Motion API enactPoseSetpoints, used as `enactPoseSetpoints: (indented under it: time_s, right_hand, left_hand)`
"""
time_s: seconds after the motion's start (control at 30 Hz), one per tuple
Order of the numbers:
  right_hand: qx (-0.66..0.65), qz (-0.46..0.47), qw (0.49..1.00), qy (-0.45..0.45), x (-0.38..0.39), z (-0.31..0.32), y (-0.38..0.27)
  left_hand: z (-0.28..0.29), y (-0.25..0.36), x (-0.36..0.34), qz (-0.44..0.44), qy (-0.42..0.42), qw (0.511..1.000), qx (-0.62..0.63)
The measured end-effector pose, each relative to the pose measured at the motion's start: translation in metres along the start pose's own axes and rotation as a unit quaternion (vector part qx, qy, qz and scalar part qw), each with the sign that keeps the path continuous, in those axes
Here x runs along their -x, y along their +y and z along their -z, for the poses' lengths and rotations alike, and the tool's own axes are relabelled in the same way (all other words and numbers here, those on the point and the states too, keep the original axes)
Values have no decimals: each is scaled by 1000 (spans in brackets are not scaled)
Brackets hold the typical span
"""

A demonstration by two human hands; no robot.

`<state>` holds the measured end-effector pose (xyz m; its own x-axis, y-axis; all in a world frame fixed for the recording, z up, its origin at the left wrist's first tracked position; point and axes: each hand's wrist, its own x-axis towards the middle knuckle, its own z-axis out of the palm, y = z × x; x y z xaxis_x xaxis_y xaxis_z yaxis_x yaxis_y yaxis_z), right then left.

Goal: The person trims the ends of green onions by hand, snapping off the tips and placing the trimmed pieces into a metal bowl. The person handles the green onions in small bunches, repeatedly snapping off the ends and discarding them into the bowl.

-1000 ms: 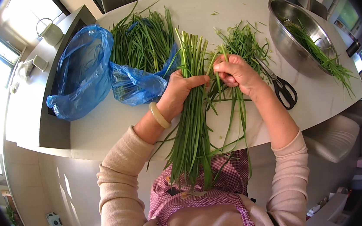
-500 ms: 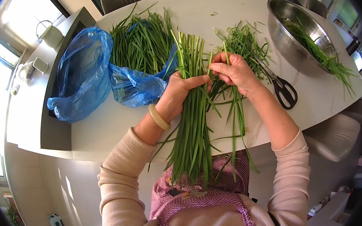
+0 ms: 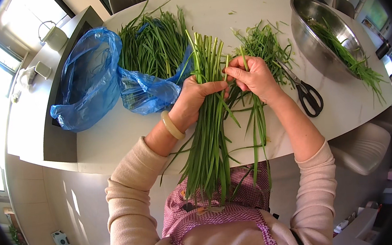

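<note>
A thick bundle of garlic chives (image 3: 209, 140) hangs over the table's near edge, its pale stem ends pointing away from me. My left hand (image 3: 198, 96) is wrapped round it near the stems, thumb across the front. Just to the right, my right hand (image 3: 254, 77) pinches a few loose chives (image 3: 257, 130), whose leaves dangle below the fingers. Its fingertips meet the left thumb at a single stem beside the bundle. Black-handled scissors (image 3: 309, 97) lie on the table to the right of my right hand.
A blue plastic bag (image 3: 90, 80) with more chives (image 3: 153, 46) lies at the left. Trimmed chive scraps (image 3: 264, 42) are heaped beyond my right hand. At the far right, a steel bowl (image 3: 322, 58) holds chives that hang over its rim. Chairs (image 3: 361, 151) surround the white table (image 3: 113, 144).
Both hands stay nearly in place. The loose chives under my right hand have shifted slightly, and its fingertips have moved a little closer to my left thumb.
</note>
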<state>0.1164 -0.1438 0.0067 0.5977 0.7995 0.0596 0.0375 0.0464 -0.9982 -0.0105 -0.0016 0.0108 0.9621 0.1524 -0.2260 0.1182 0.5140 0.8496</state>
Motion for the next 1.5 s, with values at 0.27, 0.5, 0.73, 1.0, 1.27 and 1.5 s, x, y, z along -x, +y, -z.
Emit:
enactPoseSetpoints:
  time_s: [0.27,0.5,0.73,1.0,1.27,1.5]
  right_hand:
    - [11,28,999,34,-3,9,5]
    - [-58,-83,985,139,-5,39,-12]
    - [-63,-25,997,29,0,8,-4]
    - [-19,-24,999,34,2,0,-9]
    - [-120,-70,990,15,2,12,-14]
    - [-46,-103,994,5,3,6,-12]
  left_hand:
    - [-1,3,2,10,0,1000,15]
    - [2,0,-1,18,-19,998,48]
    - [2,1,0,32,-24,998,38]
    - [-2,-2,0,47,-50,997,-28]
    - [5,-2,-3,21,-29,998,43]
    - [3,-5,-1,12,-11,1000,14]
